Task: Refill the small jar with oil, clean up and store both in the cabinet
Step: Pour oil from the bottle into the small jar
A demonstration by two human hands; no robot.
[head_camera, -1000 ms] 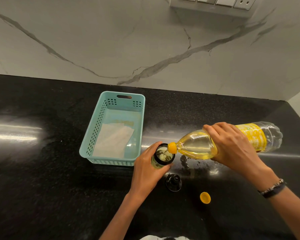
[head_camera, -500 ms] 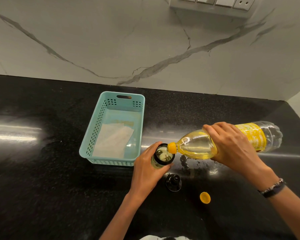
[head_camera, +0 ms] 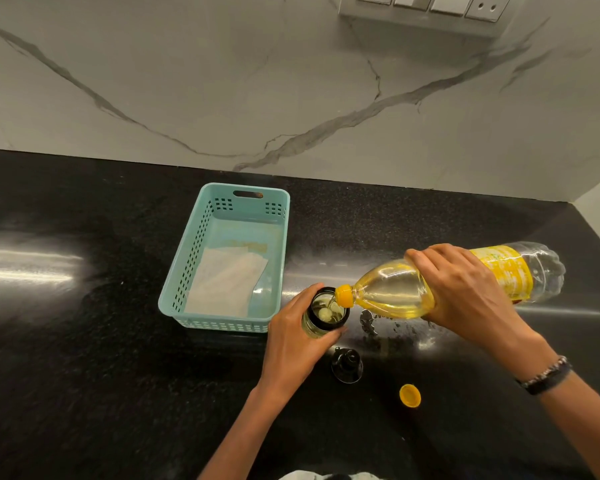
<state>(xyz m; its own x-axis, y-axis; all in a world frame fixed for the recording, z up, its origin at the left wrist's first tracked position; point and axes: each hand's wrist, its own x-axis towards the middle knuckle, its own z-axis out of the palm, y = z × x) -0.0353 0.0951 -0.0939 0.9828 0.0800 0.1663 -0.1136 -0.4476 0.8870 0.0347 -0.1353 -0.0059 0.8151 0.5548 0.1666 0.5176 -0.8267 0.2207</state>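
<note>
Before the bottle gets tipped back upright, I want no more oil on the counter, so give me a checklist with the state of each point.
1. Left hand grips the small glass jar: ok.
2. Right hand holds the tilted clear plastic oil bottle: ok.
3. Bottle's yellow neck over the jar's mouth: ok.
4. Jar's oil level below the rim: cannot tell.
5. Black counter dry by the jar: not ok, wet patches to its right.
6. Black jar lid and yellow bottle cap lying nearby: ok.
</note>
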